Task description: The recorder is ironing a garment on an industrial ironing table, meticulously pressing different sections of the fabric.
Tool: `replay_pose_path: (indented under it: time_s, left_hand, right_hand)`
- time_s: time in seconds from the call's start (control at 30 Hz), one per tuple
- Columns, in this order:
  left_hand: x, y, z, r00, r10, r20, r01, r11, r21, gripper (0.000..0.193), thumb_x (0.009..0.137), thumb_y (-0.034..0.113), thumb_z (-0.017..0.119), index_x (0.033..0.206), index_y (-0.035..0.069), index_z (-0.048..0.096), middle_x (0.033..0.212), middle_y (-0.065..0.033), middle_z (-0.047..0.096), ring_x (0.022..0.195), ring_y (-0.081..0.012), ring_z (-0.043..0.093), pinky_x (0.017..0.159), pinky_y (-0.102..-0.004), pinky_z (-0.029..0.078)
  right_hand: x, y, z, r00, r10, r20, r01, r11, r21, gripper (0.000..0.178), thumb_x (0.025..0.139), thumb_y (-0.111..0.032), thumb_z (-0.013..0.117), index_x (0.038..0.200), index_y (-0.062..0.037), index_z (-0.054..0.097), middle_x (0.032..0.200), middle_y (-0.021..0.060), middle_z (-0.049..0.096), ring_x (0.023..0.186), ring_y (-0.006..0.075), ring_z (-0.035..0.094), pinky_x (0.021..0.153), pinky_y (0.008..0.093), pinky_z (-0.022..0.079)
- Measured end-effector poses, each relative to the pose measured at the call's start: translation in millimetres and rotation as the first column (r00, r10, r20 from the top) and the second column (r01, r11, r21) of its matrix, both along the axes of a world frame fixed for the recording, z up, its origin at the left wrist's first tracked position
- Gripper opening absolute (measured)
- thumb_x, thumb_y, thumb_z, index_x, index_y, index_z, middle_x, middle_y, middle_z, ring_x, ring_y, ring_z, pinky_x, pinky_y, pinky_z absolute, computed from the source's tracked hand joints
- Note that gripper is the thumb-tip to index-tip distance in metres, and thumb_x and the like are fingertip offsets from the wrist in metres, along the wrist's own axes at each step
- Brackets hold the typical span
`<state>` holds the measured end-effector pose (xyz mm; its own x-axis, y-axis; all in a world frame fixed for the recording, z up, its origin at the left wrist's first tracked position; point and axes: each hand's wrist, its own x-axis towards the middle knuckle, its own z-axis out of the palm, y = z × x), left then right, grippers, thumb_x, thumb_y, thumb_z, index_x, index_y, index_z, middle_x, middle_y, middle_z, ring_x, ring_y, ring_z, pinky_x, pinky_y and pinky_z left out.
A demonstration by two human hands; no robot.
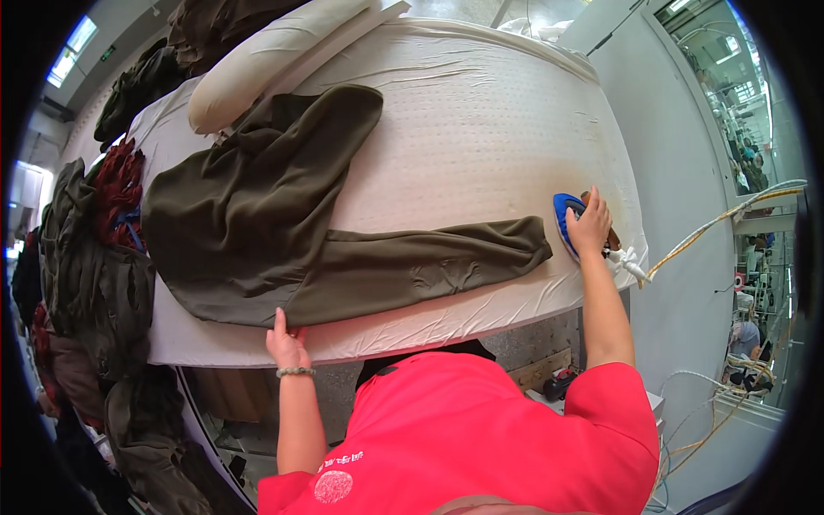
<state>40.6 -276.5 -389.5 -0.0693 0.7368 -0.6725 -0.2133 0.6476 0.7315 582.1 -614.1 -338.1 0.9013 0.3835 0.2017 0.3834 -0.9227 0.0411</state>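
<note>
A dark olive garment (249, 202) lies over the left half of the padded ironing table (481, 112), one long sleeve or leg (429, 262) stretched out to the right with creases in its middle. My left hand (287, 343) pinches the garment's near edge at the table's front, thumb on top and the other fingers partly hidden. At the table's right end my right hand (589, 225) is wrapped round the handle of a steam iron (562, 209) with a blue body. The iron rests on the white cover, just beyond the end of the stretched-out part.
A padded pressing arm (266, 60) stands at the back left. Dark and red garments (77, 257) hang in a pile along the left side. A hose and cord (721, 219) run from the iron to the right, past a pale wall panel (631, 103).
</note>
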Motion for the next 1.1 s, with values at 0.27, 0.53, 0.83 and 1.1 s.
replay_pose_path:
  time_s: [0.27, 0.53, 0.83, 1.1]
  left_hand:
    - [-2, -9, -16, 0.990, 0.024, -0.139, -0.010, 0.995, 0.098, 0.027, 0.097, 0.032, 0.072, 0.107, 0.010, 0.060, 0.100, -0.0043, 0.069, 0.084, -0.0193, 0.065, 0.069, -0.0393, 0.055]
    - [-18, 12, -39, 0.979, 0.091, -0.181, -0.072, 0.992, 0.106, 0.031, 0.096, 0.032, 0.074, 0.111, 0.008, 0.062, 0.105, -0.0079, 0.068, 0.088, -0.0241, 0.064, 0.079, -0.0445, 0.054]
    - [-5, 4, -35, 0.953, 0.145, -0.266, -0.101, 0.980, 0.170, 0.032, 0.094, 0.030, 0.076, 0.107, 0.005, 0.061, 0.106, -0.0106, 0.067, 0.087, -0.0278, 0.065, 0.075, -0.0454, 0.056]
    - [-10, 68, 23, 0.949, -0.121, -0.292, 0.186, 0.961, 0.205, 0.028, 0.095, 0.028, 0.075, 0.103, 0.006, 0.061, 0.101, -0.0085, 0.069, 0.086, -0.0261, 0.068, 0.068, -0.0433, 0.058]
  right_hand:
    - [32, -20, -8, 0.993, 0.052, 0.110, -0.062, 0.994, 0.086, 0.081, 0.083, -0.025, 0.071, 0.154, -0.0098, 0.033, 0.148, 0.0142, 0.048, 0.136, 0.0349, 0.046, 0.114, 0.0498, 0.033]
    - [-30, -32, 10, 0.828, 0.555, 0.075, -0.537, 0.750, 0.385, 0.050, 0.087, -0.018, 0.073, 0.133, -0.0039, 0.059, 0.126, 0.0145, 0.066, 0.115, 0.0297, 0.064, 0.099, 0.0412, 0.049]
    - [-42, -23, -32, 0.473, 0.520, -0.711, -0.121, 0.838, 0.532, 0.037, 0.086, -0.023, 0.078, 0.115, -0.0008, 0.068, 0.088, 0.0112, 0.074, 0.079, 0.0215, 0.071, 0.074, 0.0341, 0.056]
    - [-11, -7, -1, 0.260, 0.748, -0.611, -0.654, 0.602, 0.459, 0.070, 0.090, -0.010, 0.071, 0.153, -0.0064, 0.041, 0.095, 0.0106, 0.071, 0.080, 0.0150, 0.063, 0.071, 0.0314, 0.052]
